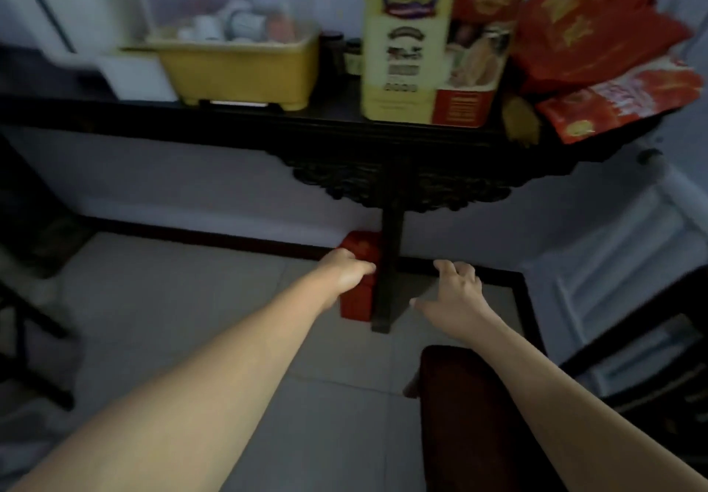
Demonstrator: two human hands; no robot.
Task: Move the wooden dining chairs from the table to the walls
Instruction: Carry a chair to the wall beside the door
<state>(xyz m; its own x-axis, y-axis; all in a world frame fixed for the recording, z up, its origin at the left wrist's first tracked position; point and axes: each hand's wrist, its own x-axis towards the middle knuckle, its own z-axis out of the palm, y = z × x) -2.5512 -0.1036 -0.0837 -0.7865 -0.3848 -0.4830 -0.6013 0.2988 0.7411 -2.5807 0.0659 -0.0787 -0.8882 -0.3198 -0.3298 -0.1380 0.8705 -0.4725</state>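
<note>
A: Nearest item, at 5 o'clock of the view: a dark reddish wooden chair part (471, 415), cut by the lower edge. Seat or back rail cannot be told.

B: Does either hand hold it?

A: No. The right forearm passes above it; whether it touches cannot be told. Both bare arms reach forward over the pale tiled floor (184, 300).

B: State of the hands?

A: Apart, one on each side of a dark table leg (390, 273). The left hand (346, 271), at 11 o'clock of the leg's foot, has its fingers curled downward and lies in front of a red box (360, 300); contact with the box cannot be told. The right hand (456, 292), at 2 o'clock of the foot, is spread, thumb out to the side, grasping nothing.

B: And the box?

A: On the floor, just beside the leg at its 9 o'clock, near the dark skirting.

B: Farther back?

A: A dark carved console table (237, 123) stands against the pale wall. On its top, at 11 o'clock of the view, a yellow tub (237, 74) with a clear lid over crockery; at 12 o'clock a tall yellow printed box (406, 51); at 1 o'clock red bags (590, 31). All blurred; print unreadable.
</note>
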